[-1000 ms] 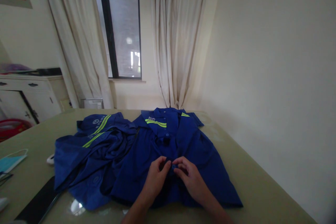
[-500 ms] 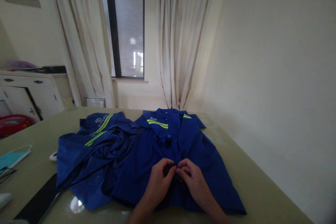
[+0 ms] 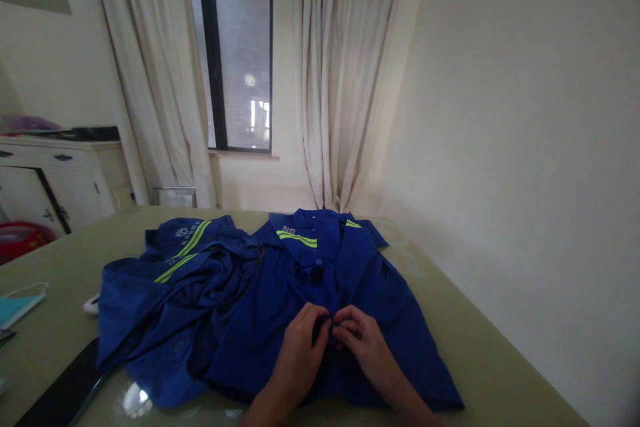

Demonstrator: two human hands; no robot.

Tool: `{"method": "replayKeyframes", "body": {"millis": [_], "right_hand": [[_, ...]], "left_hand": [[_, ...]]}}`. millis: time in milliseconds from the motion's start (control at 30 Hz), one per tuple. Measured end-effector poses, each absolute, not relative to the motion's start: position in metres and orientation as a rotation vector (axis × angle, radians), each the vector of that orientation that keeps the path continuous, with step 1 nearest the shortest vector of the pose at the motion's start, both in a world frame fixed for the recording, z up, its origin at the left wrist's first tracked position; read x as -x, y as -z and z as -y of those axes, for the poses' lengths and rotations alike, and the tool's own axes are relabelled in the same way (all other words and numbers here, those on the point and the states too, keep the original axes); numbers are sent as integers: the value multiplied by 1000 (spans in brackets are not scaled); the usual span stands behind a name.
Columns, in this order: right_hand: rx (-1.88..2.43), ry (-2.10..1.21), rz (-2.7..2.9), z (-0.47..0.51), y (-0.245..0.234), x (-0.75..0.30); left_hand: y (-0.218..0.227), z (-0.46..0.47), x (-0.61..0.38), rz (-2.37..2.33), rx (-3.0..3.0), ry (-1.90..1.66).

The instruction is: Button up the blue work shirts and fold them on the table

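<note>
Right at the near middle of the table (image 3: 500, 360), the left hand (image 3: 300, 350) and right hand (image 3: 367, 347) meet fingertip to fingertip, both pinched shut on the front placket of the blue work shirt (image 3: 380, 287). It lies flat, collar at the far end. A second, crumpled shirt (image 3: 165, 293) lies touching its left side.

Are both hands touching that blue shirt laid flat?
Touching. The head view shows the left hand and right hand pinching the shirt at its front opening.
</note>
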State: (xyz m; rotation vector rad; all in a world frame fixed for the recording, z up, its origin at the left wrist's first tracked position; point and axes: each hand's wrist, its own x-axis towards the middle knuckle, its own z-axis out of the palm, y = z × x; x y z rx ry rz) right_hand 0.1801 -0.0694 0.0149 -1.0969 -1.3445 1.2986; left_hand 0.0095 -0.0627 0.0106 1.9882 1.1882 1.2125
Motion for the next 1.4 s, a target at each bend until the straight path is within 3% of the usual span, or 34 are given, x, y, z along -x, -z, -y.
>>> {"method": "replayKeyframes", "body": {"millis": [933, 1400], "right_hand": [[1167, -1165, 1208, 70, -2, -168], [1204, -1005, 1359, 77, -8, -168]], "left_hand": [[0, 65, -9, -1289, -2050, -1234], [-17, 71, -12, -1260, -1871, -1152]]}}
